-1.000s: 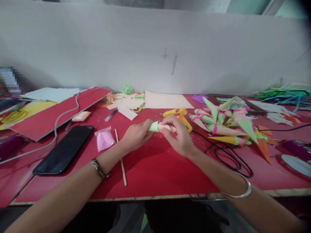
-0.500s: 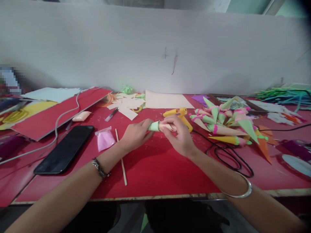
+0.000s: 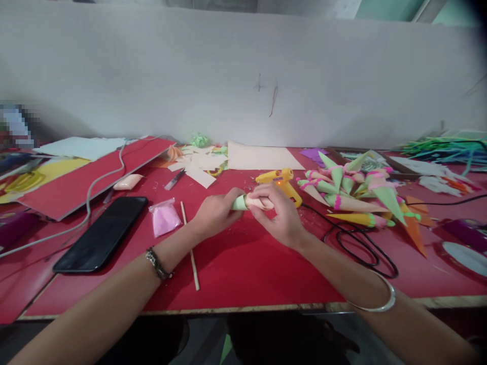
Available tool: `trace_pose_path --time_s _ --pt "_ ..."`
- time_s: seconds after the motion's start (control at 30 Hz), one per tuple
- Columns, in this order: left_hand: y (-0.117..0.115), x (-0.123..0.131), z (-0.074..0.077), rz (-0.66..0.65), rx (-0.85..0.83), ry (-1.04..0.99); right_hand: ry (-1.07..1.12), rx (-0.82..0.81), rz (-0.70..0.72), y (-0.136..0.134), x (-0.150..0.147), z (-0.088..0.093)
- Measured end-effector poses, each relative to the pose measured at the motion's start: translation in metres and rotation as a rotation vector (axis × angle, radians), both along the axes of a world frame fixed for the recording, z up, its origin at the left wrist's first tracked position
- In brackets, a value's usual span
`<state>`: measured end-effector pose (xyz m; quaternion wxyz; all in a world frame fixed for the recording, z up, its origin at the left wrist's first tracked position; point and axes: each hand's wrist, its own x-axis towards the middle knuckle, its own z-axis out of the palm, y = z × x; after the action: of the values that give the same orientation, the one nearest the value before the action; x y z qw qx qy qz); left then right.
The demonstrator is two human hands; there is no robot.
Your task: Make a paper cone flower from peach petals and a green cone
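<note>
Between my two hands, above the red table [image 3: 243, 274], is a small paper cone [image 3: 240, 203] with a pale green part and a peach part. My left hand [image 3: 216, 213] is closed round its green end. Fingers of my right hand [image 3: 277, 213] pinch the peach end [image 3: 262, 204] and partly cover it. Just behind my right hand lies a yellow hot glue gun [image 3: 291, 193], its black cord [image 3: 357, 253] coiled to the right. Left of my left hand are a thin pale stick [image 3: 193, 263] and a clear bag of pink clay [image 3: 165, 218].
A pile of finished-looking paper cones [image 3: 353, 190] with pink trim lies at the right. A black phone [image 3: 101, 235], a red board [image 3: 95, 177] and a white cable [image 3: 89, 192] lie left. Behind are a craft knife [image 3: 175, 179], paper scraps [image 3: 201, 165] and a peach sheet [image 3: 262, 156].
My right fingers have shifted slightly on the peach end, and the cone has tilted or turned a little. Both hands stay in nearly the same place; the table things are unmoved.
</note>
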<state>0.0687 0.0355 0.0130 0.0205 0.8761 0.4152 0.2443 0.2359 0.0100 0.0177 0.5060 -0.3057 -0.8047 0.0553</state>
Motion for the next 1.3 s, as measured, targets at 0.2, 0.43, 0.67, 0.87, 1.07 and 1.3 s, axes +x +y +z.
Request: trace_pose_path --time_s 0.2,0.43,0.67,0.87,1.07,1.3 --pt "0.0014 0.0028 -0.0003 -0.170 -0.165 -0.223 -0.029 0.010 0.048 -0.0005 -0.0004 0.0000" --pt "0.0021 0.0031 -0.0016 -0.115 -0.148 -0.271 -0.039 0.005 0.058 -0.0006 0.0006 0.0000" --pt "0.0027 0.0014 -0.0024 -0.058 -0.066 -0.193 -0.041 -0.034 0.077 -0.0003 0.0005 0.0013" --pt "0.0029 0.0008 -0.0033 -0.049 -0.054 -0.175 -0.055 -0.029 0.104 -0.0016 -0.0006 0.0014" --pt "0.0023 0.0002 -0.0033 -0.021 -0.013 -0.070 -0.084 -0.017 0.008 0.0007 0.0007 -0.0007" --pt "0.0007 0.0023 -0.0030 -0.063 -0.109 -0.152 -0.138 -0.082 0.034 0.0005 -0.0018 -0.0035"
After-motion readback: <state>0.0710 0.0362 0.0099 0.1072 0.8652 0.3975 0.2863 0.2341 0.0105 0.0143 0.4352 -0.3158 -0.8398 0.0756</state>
